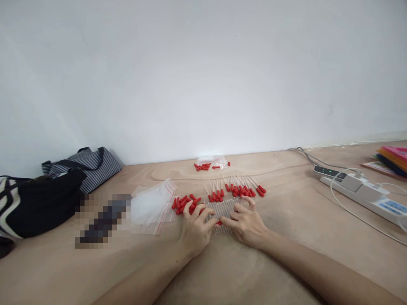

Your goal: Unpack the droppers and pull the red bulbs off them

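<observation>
My left hand (197, 226) and my right hand (246, 224) meet at the middle of the wooden table (286, 254), over a pile of clear plastic tubes (224, 208). Their fingers pinch together around a small red-tipped piece (219, 223) between them; which hand grips it is hard to tell. Loose red rubber caps (184, 204) lie just left of my left hand. A row of assembled droppers with red bulbs (237, 188) lies beyond the hands. Clear zip bags (152, 205) with red seal lines lie further left.
A small bag with more red caps (210, 163) sits near the wall. A striped bag (87, 167) and a black one (34, 203) stand at the left. A white power strip (365, 192) with cables and coloured folders (392, 159) are at the right.
</observation>
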A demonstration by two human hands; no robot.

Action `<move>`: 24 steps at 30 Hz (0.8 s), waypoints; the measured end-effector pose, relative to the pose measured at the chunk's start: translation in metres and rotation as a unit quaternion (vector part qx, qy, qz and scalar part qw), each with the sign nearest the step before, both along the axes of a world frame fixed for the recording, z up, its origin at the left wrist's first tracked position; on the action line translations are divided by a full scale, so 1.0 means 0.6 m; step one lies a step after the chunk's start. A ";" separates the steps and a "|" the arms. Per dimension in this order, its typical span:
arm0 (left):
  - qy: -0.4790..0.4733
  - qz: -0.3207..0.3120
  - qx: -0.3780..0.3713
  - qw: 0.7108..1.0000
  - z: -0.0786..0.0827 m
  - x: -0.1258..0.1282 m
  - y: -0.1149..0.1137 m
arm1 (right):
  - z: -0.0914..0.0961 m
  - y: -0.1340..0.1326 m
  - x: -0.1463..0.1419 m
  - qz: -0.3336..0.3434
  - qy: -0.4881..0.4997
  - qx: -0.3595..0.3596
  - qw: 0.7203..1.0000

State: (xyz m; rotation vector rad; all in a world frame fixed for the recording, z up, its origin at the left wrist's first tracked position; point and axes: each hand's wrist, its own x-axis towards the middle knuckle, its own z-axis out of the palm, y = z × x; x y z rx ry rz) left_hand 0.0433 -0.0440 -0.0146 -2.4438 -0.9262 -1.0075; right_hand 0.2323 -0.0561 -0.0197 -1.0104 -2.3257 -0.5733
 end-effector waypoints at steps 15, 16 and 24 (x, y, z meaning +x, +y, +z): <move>-0.071 0.135 -0.092 0.984 0.033 -0.050 0.024 | 0.019 0.011 0.060 -0.183 0.040 -0.147 0.971; -0.080 0.172 -0.109 0.976 0.038 -0.060 0.032 | 0.018 0.012 0.062 -0.204 0.035 -0.161 0.965; -0.080 0.379 -0.225 0.894 0.050 -0.136 0.085 | -0.007 0.022 0.057 -0.251 0.059 -0.208 0.944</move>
